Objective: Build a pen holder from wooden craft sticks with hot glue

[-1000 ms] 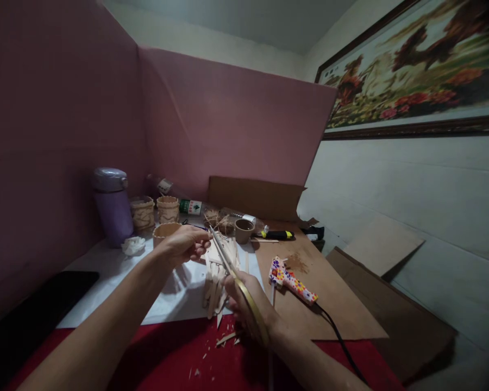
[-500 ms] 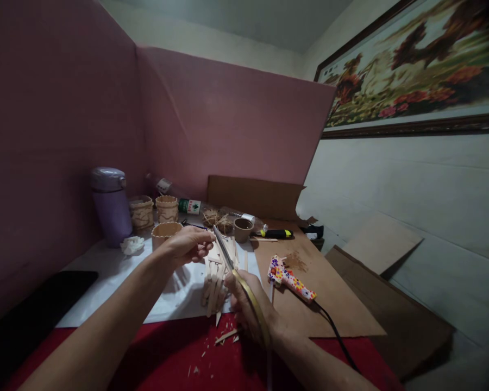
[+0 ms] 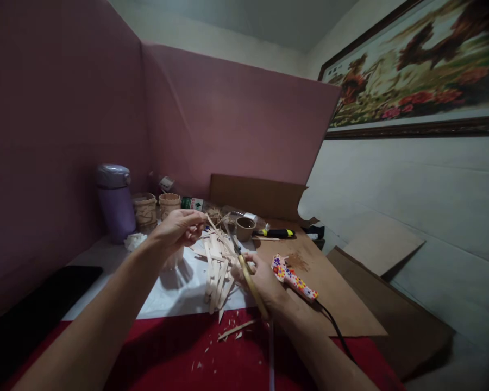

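My left hand is closed in a pinch on a thin wooden craft stick, which slants down from its fingertips. In my right hand is a pair of scissors with gold handles. Their blades point up and away from me, just right of the pinched stick; whether they touch it I cannot tell. Beneath and between both hands lies a loose pile of flat wooden craft sticks. Small wood scraps and a cut stick lie on the red cloth nearer to me.
A flowered glue gun rests on the cardboard sheet at right, its cord running toward me. Behind the pile stand a small brown pot, plastic bottles and decorated cups. A purple tumbler stands at left.
My left hand has risen slightly, and the thin stick now shows at its fingertips. My right hand has moved up and right with the scissors. The view has shifted slightly.
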Tool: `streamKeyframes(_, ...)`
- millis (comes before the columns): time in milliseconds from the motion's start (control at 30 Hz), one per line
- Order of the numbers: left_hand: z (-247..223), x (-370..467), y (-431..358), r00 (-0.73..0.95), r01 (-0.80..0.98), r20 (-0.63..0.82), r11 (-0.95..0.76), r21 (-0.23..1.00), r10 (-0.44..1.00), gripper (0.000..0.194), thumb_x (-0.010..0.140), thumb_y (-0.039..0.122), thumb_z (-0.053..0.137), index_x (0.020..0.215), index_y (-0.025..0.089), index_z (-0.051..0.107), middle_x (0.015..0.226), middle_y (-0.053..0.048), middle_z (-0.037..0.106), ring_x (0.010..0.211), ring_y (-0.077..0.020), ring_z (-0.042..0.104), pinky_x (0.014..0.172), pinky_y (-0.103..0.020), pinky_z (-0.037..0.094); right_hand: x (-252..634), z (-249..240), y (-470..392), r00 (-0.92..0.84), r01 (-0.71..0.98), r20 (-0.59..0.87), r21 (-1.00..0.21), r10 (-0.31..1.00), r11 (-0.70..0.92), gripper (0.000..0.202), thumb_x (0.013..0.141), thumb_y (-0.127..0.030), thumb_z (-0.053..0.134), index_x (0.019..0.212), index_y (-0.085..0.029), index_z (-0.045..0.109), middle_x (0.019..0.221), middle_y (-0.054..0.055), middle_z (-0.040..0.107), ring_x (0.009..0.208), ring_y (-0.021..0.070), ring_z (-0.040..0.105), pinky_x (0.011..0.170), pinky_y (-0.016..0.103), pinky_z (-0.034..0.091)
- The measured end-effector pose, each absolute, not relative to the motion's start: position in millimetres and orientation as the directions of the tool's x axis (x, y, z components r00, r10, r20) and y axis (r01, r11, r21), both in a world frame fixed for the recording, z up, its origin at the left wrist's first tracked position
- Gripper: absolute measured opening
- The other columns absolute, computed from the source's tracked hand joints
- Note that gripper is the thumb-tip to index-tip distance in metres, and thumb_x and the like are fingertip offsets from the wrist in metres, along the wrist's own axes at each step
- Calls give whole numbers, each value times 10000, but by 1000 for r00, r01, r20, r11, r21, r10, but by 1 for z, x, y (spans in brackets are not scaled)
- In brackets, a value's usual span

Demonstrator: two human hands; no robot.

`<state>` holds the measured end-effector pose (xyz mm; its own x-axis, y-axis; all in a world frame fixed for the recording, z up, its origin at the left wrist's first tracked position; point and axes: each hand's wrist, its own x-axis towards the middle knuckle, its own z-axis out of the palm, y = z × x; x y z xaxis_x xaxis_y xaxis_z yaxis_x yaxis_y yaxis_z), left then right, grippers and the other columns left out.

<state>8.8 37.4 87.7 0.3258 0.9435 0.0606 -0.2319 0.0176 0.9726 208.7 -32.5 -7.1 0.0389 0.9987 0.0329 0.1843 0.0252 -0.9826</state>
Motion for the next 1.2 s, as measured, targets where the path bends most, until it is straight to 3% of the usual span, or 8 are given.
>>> streamKeyframes(100, 94, 6, 33, 327, -240, 56, 26, 970, 943, 202, 612, 162, 743, 575, 113, 551, 479, 8, 498, 322, -28, 369, 321, -139, 184, 208, -1, -35, 50, 387, 141, -915, 989, 111, 323, 663, -310, 697, 944, -188, 596, 751, 8, 676, 645, 149, 587, 589, 242, 428)
streamKeyframes(200, 92, 4, 31, 344, -247, 70, 18, 969, 937, 192, 624, 163, 737, 578, 109, 558, 483, 5, 496, 334, -25, 371, 331, -140, 197, 202, 5, -40, 41, 679, 295, -709, 955, 189, 144, 723, -218, 581, 838, -202, 667, 788, 30, 711, 724, 172, 617, 662, 258, 415)
streamKeyframes(333, 85, 1, 29, 377, -248, 82, 15, 969, 923, 189, 625, 187, 742, 596, 109, 573, 487, 6, 496, 340, -25, 369, 335, -143, 193, 192, 9, -42, 46, 879, 325, -462, 944, 116, 167, 769, -231, 552, 847, -204, 697, 814, 78, 742, 743, 205, 640, 659, 284, 372)
streamKeyframes(467, 82, -1, 22, 365, -219, 40, 44, 975, 930, 219, 609, 214, 755, 594, 118, 559, 496, 7, 508, 331, -26, 365, 327, -144, 180, 189, 5, -38, 56, 942, 320, -331, 946, 57, 199, 800, -249, 557, 926, -172, 689, 905, 128, 746, 794, 220, 661, 653, 291, 355)
streamKeyframes(633, 76, 0, 17, 331, -194, -9, 77, 978, 944, 243, 596, 227, 774, 617, 131, 552, 492, 21, 510, 327, -21, 361, 333, -138, 182, 193, 3, -34, 56, 965, 315, -260, 947, 29, 210, 844, -266, 543, 938, -159, 698, 936, 140, 745, 837, 224, 674, 670, 293, 362)
streamKeyframes(800, 58, 2, 17, 395, -189, 27, 52, 981, 918, 317, 630, 310, 783, 592, 163, 504, 424, 51, 455, 309, -30, 331, 321, -154, 182, 201, 6, -32, 111, 962, 337, -271, 935, -17, 195, 842, -316, 563, 931, -226, 711, 895, 85, 759, 808, 226, 681, 630, 294, 339)
streamKeyframes(933, 46, 7, 15, 407, -165, 10, 63, 984, 913, 316, 631, 339, 788, 636, 172, 520, 437, 62, 457, 322, -45, 360, 315, -158, 184, 204, 3, -28, 159, 961, 304, -268, 939, -76, 203, 840, -313, 574, 943, -205, 712, 894, 101, 755, 802, 231, 677, 622, 297, 335)
streamKeyframes(1200, 44, 10, 8, 436, -133, -10, 75, 988, 900, 282, 673, 339, 759, 655, 175, 531, 491, 39, 520, 328, -45, 385, 300, -161, 209, 198, 5, -36, 39, 973, 402, -222, 915, 56, 260, 932, -268, 494, 910, -169, 735, 953, 134, 715, 958, 257, 594, 751, 325, 385)
